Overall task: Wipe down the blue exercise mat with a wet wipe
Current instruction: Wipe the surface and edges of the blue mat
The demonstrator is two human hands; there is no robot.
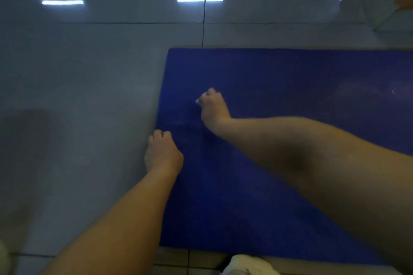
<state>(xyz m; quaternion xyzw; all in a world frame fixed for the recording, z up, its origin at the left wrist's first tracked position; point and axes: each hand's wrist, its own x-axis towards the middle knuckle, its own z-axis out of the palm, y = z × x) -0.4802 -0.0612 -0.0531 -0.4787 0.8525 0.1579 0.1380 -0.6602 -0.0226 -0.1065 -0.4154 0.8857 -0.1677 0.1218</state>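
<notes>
Wiping near the left edge of the blue exercise mat point(279, 174) lying on the tiled floor point(89, 73): right hand point(213, 107) curled, seemingly pinching a barely visible wet wipe point(197, 101); left hand point(162, 154) fisted, pinning the edge; probably sweeping rightward next

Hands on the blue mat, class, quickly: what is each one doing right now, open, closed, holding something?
Left hand: closed in a fist at the mat's left edge.
Right hand: closed on something small and white; cannot tell what.

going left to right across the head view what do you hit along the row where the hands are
bare tiled floor → left hand at the mat's left edge → right hand, closed with a bit of white at its fingertips → open blue mat
</notes>
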